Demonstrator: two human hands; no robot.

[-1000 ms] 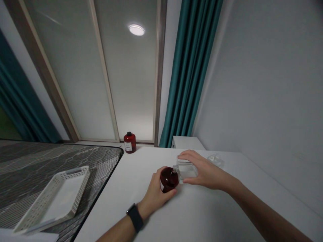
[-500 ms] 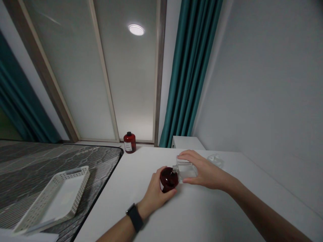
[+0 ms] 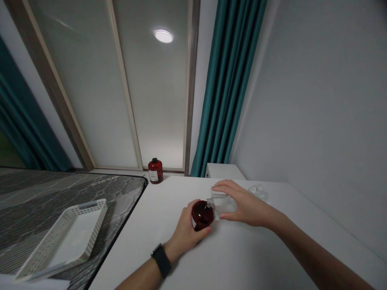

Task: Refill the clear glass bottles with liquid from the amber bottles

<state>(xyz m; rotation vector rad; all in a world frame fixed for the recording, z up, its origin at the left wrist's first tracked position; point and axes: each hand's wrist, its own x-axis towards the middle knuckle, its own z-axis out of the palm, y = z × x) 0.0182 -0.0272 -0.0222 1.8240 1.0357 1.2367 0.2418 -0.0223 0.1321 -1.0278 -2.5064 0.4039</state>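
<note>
Likely a room in a home: pleated teal fabric curtains hang on both sides of brown-framed, frosted-glass door panels.

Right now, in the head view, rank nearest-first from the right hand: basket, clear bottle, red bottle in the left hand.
1. Clear bottle: in the right hand.
2. Red bottle: just left, in the left hand.
3. Basket: far left.

Left forearm is angled up-right from bottom edge; left hand is curled in a grip, left thumb pointed right. Right forearm is stretched in from lower right; right hand is clasped, fingers directed left, right thumb placed below.
</note>
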